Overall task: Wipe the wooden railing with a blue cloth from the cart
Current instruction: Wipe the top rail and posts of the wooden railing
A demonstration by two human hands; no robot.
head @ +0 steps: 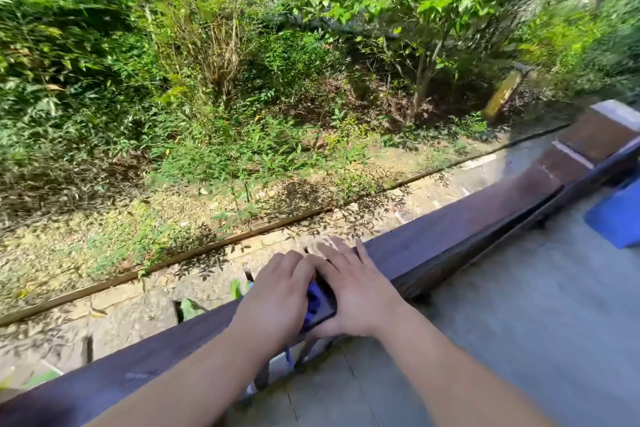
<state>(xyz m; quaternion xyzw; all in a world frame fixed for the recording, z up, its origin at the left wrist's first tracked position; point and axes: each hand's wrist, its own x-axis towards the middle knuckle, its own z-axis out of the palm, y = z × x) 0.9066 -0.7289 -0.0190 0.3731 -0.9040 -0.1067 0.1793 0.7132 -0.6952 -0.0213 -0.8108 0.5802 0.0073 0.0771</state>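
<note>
A dark brown wooden railing (450, 229) runs diagonally from the lower left to the upper right. Both hands rest on its top near the middle. My left hand (277, 291) presses down on a blue cloth (313, 298), which is mostly hidden under the palm; a small bunched part shows between the two hands and a strip hangs below the rail. My right hand (353, 291) lies on the railing just right of the cloth, fingers over the far edge and thumb under the near edge. The fingertips are blurred.
A grey concrete floor (502, 340) lies on the near side of the railing. A blue object (616, 215) stands at the right edge. A brick post (599, 139) ends the railing at the upper right. Beyond the rail are a stone path and dense shrubs.
</note>
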